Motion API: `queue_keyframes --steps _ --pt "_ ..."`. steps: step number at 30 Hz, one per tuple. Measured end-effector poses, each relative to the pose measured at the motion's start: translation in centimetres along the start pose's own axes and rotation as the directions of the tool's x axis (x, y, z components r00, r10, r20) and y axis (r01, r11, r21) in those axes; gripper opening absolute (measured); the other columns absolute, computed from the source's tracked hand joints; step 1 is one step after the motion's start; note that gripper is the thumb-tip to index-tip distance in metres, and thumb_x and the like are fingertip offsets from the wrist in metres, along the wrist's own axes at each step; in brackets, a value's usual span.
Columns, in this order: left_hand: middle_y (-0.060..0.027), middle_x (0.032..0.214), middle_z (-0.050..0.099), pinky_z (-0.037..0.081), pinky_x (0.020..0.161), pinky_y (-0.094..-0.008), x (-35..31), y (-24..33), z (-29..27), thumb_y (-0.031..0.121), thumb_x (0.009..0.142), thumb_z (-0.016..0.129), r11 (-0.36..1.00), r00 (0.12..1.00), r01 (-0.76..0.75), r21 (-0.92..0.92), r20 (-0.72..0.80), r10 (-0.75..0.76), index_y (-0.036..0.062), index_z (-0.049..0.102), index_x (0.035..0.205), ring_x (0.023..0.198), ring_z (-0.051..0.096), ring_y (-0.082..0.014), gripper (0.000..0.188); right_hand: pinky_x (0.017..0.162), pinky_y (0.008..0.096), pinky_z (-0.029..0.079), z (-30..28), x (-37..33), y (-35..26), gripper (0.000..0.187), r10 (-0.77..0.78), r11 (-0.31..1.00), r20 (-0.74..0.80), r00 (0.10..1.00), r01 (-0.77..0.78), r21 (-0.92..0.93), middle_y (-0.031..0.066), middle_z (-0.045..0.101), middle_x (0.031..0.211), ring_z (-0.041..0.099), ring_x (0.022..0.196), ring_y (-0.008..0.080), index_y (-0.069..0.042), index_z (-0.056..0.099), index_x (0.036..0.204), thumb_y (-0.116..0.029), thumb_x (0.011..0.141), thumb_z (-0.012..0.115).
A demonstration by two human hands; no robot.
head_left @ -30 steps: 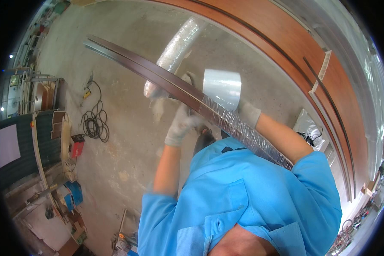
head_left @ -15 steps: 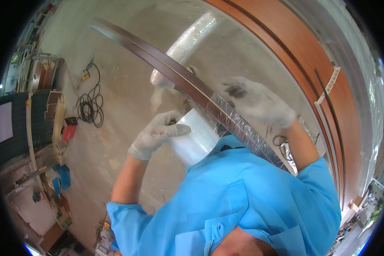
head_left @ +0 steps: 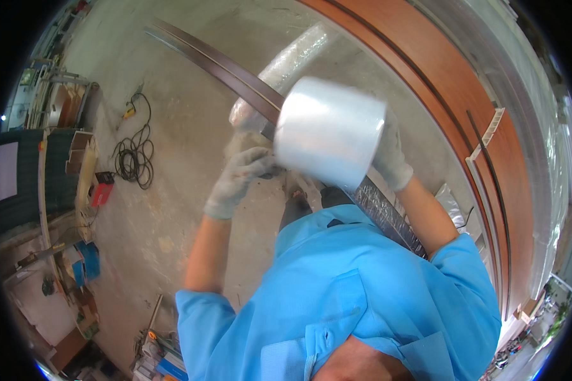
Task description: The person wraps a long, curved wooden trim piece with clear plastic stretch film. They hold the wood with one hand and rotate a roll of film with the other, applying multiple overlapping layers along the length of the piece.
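Observation:
A wide roll of clear stretch film (head_left: 330,130) is in front of a long dark brown strip (head_left: 238,86). My right hand (head_left: 395,157), in a grey-white work glove, is at the roll's right end and holds it; its fingers are mostly hidden behind the roll. Left of the roll, my gloved left hand (head_left: 240,182) has its fingers curled in close to the strip's lower edge. What lies between those fingers, if anything, is hidden. Shiny film covers the strip's near part, while its far part is bare.
A film-wrapped bundle (head_left: 299,54) lies on the floor beyond the strip. Long reddish-brown panels (head_left: 419,57) stretch along the right, with a white slotted piece (head_left: 489,133) on them. At left, a coiled black cable (head_left: 133,159) lies near a red box (head_left: 103,189).
The film roll has passed from my left hand to my right, moving up and right across the strip. My left hand has moved slightly right and up, its fingers now curled near the strip.

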State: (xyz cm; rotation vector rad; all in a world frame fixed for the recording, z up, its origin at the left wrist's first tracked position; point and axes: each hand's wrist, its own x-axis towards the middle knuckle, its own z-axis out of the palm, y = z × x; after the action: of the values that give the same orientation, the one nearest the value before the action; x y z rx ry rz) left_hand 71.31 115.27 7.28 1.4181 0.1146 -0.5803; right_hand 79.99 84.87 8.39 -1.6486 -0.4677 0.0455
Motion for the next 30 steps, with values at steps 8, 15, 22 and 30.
queue_keyframes --steps 8,15,22,30 --pt "-0.0127 0.153 0.048 0.035 0.119 -0.0405 7.7 -6.1 3.2 0.004 0.076 0.085 0.87 0.929 -0.303 0.389 -0.083 0.36 -0.0005 0.044 0.152 0.143 0.044 -0.0267 0.086 0.097 0.0377 0.058 1.1 -4.3 13.1 0.043 0.411 0.07 0.444 0.796 -0.513 0.855 0.0123 0.07 0.129 0.069 0.116 0.0252 0.003 0.059 0.139 -0.021 0.104 0.061" --pt "-0.0121 0.14 0.061 0.038 0.116 -0.0396 4.3 -1.8 2.8 0.007 0.08 0.083 0.646 0.914 -0.335 0.686 0.07 0.4 -0.001 0.045 0.152 0.136 0.051 -0.0257 0.082 0.095 0.0362 0.058 0.2 -5.0 10.1 0.049 0.506 0.819 0.569 0.648 -0.568 -0.081 0.0158 0.071 0.124 0.068 0.114 0.0234 -0.002 0.056 0.144 -0.023 0.101 0.064" --pt "-0.0164 0.117 0.069 0.054 0.091 -0.0295 -3.1 4.9 1.1 0.012 0.093 0.079 0.994 0.995 -0.004 -0.111 -0.103 -0.008 -0.0071 0.04 0.148 0.111 0.069 -0.0204 0.07 0.1 0.0403 0.055 -0.7 0.3 -7.1 0.064 0.128 0.986 0.411 0.903 -0.072 -0.148 0.0163 0.066 0.13 0.064 0.12 0.0303 -0.005 0.055 0.145 -0.019 0.086 0.075" --pt "-0.0177 0.135 0.062 0.056 0.097 -0.0323 -3.3 5.0 -1.7 0.023 0.103 0.066 0.954 0.98 -0.146 -0.262 -0.169 0.103 -0.0037 0.045 0.145 0.119 0.065 -0.0234 0.054 0.09 0.0376 0.06 8.5 0.9 -7.5 0.052 -0.563 0.519 0.554 0.614 0.784 -0.341 0.011 0.069 0.125 0.068 0.116 0.0293 -0.007 0.068 0.124 -0.019 0.075 0.08"
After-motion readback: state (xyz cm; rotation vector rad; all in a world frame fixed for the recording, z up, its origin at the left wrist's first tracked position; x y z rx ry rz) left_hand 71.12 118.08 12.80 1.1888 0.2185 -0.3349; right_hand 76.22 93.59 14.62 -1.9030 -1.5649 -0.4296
